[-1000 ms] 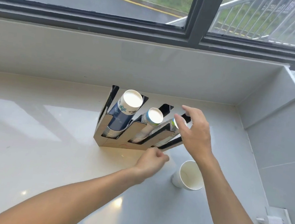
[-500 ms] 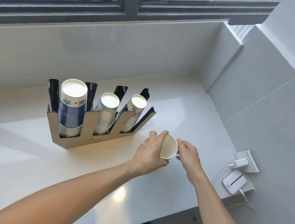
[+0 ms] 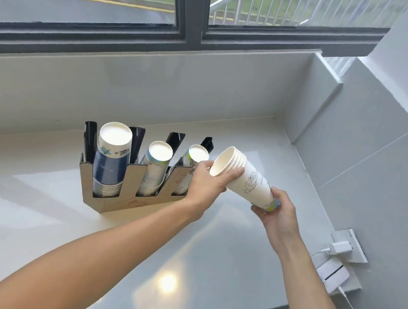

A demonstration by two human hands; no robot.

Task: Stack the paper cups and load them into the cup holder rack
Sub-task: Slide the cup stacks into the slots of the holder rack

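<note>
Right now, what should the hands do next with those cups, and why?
Probably flip the white cup stack bottom-up. The left hand holds its open rims, the right hand its base, and every stack in the rack sits bottom-up.

Single view: head-worn wide-angle camera, looking forward and down across the glossy white stone desk (image 3: 36, 211) toward the dark-framed window (image 3: 188, 24). Close range; both bare forearms enter from the bottom edge. Straight lines bow near the frame's borders. No second view.
</note>
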